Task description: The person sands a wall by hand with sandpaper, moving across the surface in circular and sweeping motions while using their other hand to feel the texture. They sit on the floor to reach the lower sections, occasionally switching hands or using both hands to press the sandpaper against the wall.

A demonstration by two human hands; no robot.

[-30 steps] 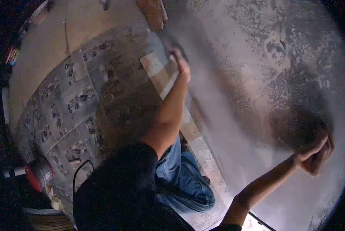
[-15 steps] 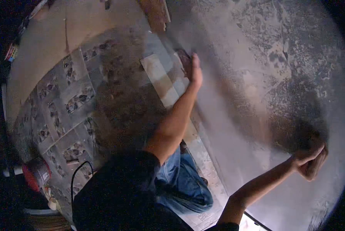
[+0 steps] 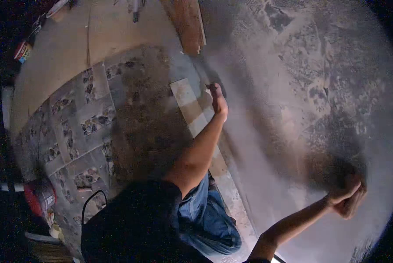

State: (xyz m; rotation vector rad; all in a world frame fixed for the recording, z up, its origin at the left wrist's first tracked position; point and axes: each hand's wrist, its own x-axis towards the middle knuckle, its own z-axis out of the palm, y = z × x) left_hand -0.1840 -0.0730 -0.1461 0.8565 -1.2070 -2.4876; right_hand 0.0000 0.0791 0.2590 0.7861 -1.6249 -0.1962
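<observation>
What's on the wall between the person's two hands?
Only bare, patchy grey wall lies between the left hand and right hand, seen in the head view.

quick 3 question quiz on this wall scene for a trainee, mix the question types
1. True or false: the left hand is pressed to the grey wall.
2. Which is the floor beside the wall? A) patterned tiles B) grass C) carpet
3. Fill in: the right hand rests on a ____ patch of the wall.

Key:
1. True, low on the wall near the pale strip at its base.
2. A, the patterned tiles.
3. Dark; whether the hand holds anything cannot be told.
</observation>
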